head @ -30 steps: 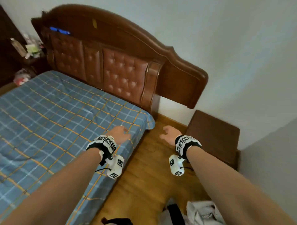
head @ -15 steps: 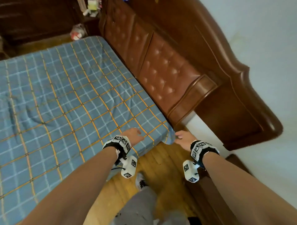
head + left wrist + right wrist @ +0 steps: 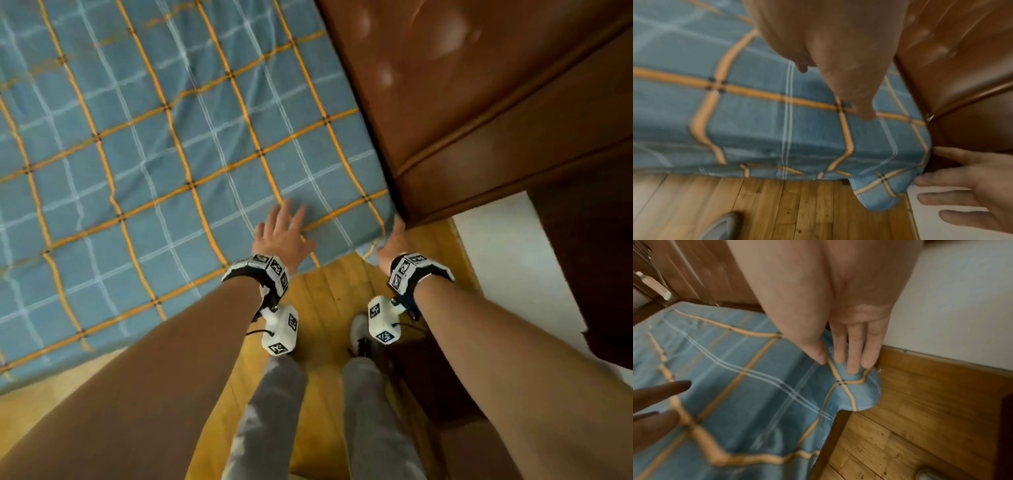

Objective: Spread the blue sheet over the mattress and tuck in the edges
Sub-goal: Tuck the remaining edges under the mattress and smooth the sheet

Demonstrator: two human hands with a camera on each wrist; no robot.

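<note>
The blue plaid sheet lies spread across the mattress up to the brown padded headboard. My left hand rests flat on it near the corner, fingers spread and straight. My right hand is at the very corner beside the headboard. In the right wrist view its straight fingers and thumb press the sheet at the corner fold. A loose corner flap hangs below the mattress edge toward the floor. In the left wrist view the right hand has straight, spread fingers against that corner.
Wooden floor runs along the bed's side, where my legs and a shoe stand. A white wall sits right of the headboard. Dark wooden furniture is by my right leg. A dark bed rail shows under the sheet.
My view has dropped down close over the bed's corner. The left hand has moved forward onto the sheet, and the right hand has reached the corner by the headboard.
</note>
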